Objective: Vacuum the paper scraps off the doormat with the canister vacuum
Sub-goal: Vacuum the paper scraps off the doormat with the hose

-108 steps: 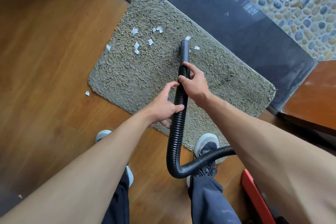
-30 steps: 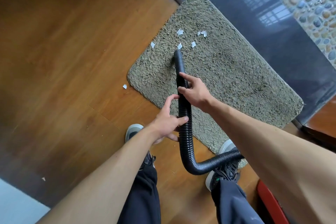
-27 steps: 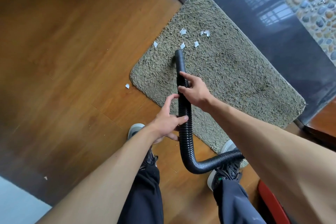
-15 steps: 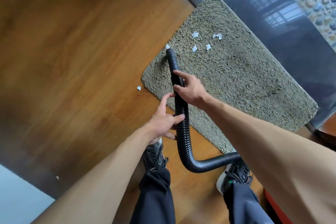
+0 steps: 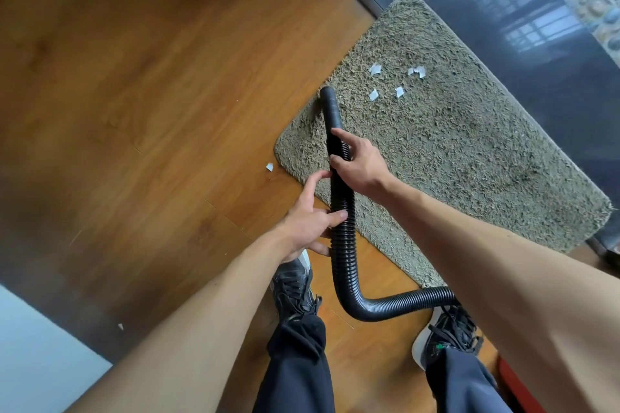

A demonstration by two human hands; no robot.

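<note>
A shaggy grey-green doormat (image 5: 469,157) lies on the wooden floor. Several white paper scraps (image 5: 397,80) sit near its far left part. A black ribbed vacuum hose (image 5: 342,225) runs from under my right arm up to a smooth nozzle end (image 5: 328,99) that touches the mat's left edge, just left of the scraps. My right hand (image 5: 360,164) grips the hose close behind the nozzle. Lower down, my left hand (image 5: 308,221) holds the hose with thumb and fingers curled round it. One more scrap (image 5: 269,167) lies on the floor left of the mat.
A dark glossy threshold (image 5: 503,10) borders the mat's far side, with pebble paving beyond. My two dark shoes (image 5: 295,288) stand on the floor by the mat's near edge. A red vacuum part (image 5: 513,382) shows at the bottom right. A tiny scrap (image 5: 120,326) lies on the floor near left.
The nozzle has swept left across the mat to its left edge. The scrap near that edge and those by the nozzle's earlier spot are no longer visible. Both hands keep their hold.
</note>
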